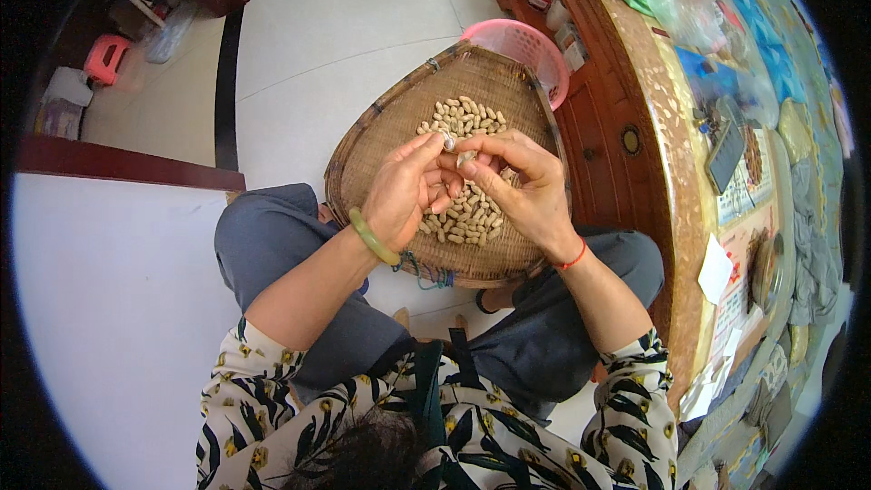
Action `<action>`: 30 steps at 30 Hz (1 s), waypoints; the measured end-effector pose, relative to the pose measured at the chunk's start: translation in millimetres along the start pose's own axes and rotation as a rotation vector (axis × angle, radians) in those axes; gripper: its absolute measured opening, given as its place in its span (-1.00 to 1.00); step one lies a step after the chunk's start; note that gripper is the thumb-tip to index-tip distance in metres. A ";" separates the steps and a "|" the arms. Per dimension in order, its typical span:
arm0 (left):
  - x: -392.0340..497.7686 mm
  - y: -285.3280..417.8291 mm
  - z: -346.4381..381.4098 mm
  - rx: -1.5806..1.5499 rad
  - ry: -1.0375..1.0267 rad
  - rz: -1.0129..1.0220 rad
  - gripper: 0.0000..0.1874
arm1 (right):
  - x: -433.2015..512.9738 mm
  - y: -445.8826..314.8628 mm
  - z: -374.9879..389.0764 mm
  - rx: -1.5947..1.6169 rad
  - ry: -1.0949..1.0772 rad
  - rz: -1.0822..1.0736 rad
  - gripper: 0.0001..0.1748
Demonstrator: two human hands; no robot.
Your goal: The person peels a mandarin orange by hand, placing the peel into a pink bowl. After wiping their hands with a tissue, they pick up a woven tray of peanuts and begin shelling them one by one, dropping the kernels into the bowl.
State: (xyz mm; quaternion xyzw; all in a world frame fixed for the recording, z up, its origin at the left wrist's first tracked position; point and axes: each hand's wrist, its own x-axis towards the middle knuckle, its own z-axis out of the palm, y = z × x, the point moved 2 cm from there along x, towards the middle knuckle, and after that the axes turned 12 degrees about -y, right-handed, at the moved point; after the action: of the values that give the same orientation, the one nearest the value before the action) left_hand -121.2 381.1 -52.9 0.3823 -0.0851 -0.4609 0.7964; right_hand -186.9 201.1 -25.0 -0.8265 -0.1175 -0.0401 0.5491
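A woven bamboo basket (367, 150), shallow and wide, lies before me with many unshelled peanuts (469, 221) in its middle. Above them, my left hand (408, 184) pinches an opened peanut shell piece (448, 141) between thumb and finger; a green bangle circles that wrist. Close against it, my right hand (524, 184) holds another pale shell piece (466, 158) between thumb and forefinger, with a red string on the wrist. The two hands nearly meet, and their curled fingers hide part of the peanuts. Whether a kernel sits in either piece is too small to tell.
A pink perforated plastic basket (527, 47) stands beyond the bamboo one. Along the right runs a wooden cabinet (612, 129) bearing plastic bags (687, 0), a phone (727, 156) and papers. At the left are a white wall panel (122, 272) and a pink stool (107, 59).
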 end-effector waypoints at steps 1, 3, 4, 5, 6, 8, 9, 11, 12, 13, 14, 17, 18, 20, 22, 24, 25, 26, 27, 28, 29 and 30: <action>-0.4 -0.1 -0.6 -0.016 0.018 -0.006 -0.65 | 0.3 -3.6 1.9 -0.001 -0.020 -0.013 -0.71; -0.5 -2.0 2.0 -0.047 0.051 -0.020 -0.67 | 0.2 -10.8 6.8 -0.004 -0.058 -0.037 -0.70; -1.5 -1.1 6.0 -0.041 0.053 -0.032 -0.69 | 1.7 -12.8 8.5 -0.055 -0.049 -0.093 -0.68; -1.5 -0.9 5.5 -0.046 0.045 -0.044 -0.69 | 2.3 -13.0 9.1 -0.066 -0.045 -0.115 -0.68; -1.2 -0.3 4.2 -0.050 0.037 -0.054 -0.69 | 3.3 -12.8 9.6 -0.077 -0.042 -0.138 -0.68; 0.0 -1.3 1.9 -0.049 0.041 -0.065 -0.69 | 3.5 -13.8 8.1 -0.074 -0.038 -0.142 -0.68; 0.8 -1.5 1.5 -0.041 0.054 -0.063 -0.69 | 2.6 -15.1 5.5 -0.058 -0.037 -0.128 -0.68; -1.3 0.2 1.8 0.024 0.042 -0.065 -0.70 | 2.6 -15.3 3.0 -0.065 0.011 -0.088 -0.67; -1.9 3.9 4.6 0.082 0.008 -0.069 -0.70 | 3.1 -12.2 -0.2 -0.094 0.064 -0.065 -0.66; -2.1 5.8 8.1 0.140 -0.026 -0.071 -0.70 | 3.2 -9.3 -3.6 -0.122 0.117 -0.041 -0.65; -1.9 4.1 11.3 0.169 -0.029 -0.054 -0.71 | 3.0 -6.9 -6.5 -0.153 0.107 -0.010 -0.61; -1.3 0.5 2.1 0.258 -0.094 -0.074 -0.68 | 2.7 -8.4 -9.6 -0.084 0.035 0.039 -0.64; -2.3 3.0 7.9 0.262 -0.062 -0.092 -0.64 | 1.4 -4.1 -9.8 -0.047 0.033 0.055 -0.65; 1.8 5.2 9.4 0.329 -0.077 -0.088 -0.64 | -2.4 2.6 -14.8 0.178 -0.016 0.202 -0.67; 1.1 4.1 3.4 0.356 -0.114 -0.086 -0.65 | -3.5 0.9 -14.7 0.319 -0.044 0.292 -0.69; 0.1 3.6 7.3 0.351 -0.101 -0.088 -0.65 | -3.7 -0.2 -14.0 0.318 -0.060 0.325 -0.69; -0.9 4.6 10.3 0.349 -0.094 -0.089 -0.65 | -4.6 1.2 -13.4 0.314 -0.063 0.313 -0.69; 0.8 -1.3 1.6 0.365 -0.129 -0.088 -0.68 | -5.8 4.9 -12.1 0.310 -0.066 0.302 -0.69; 1.3 -1.9 1.7 0.350 -0.128 -0.099 -0.68 | -6.4 8.0 -12.0 0.303 -0.066 0.289 -0.69; 1.8 -2.0 2.4 0.336 -0.126 -0.108 -0.67 | -7.0 9.6 -12.4 0.315 -0.066 0.271 -0.69; 2.5 -1.3 3.6 0.321 -0.125 -0.118 -0.67 | -7.9 10.1 -14.0 0.303 -0.072 0.274 -0.69; 0.7 1.8 6.8 0.357 -0.128 -0.125 -0.67 | -8.0 8.7 -14.5 0.295 -0.083 0.277 -0.69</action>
State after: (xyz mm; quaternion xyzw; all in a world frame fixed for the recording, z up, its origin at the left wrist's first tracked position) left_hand -123.0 377.4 -47.1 0.4918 -0.1920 -0.5103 0.6789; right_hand -191.7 183.4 -28.7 -0.7463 -0.0298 0.0873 0.6592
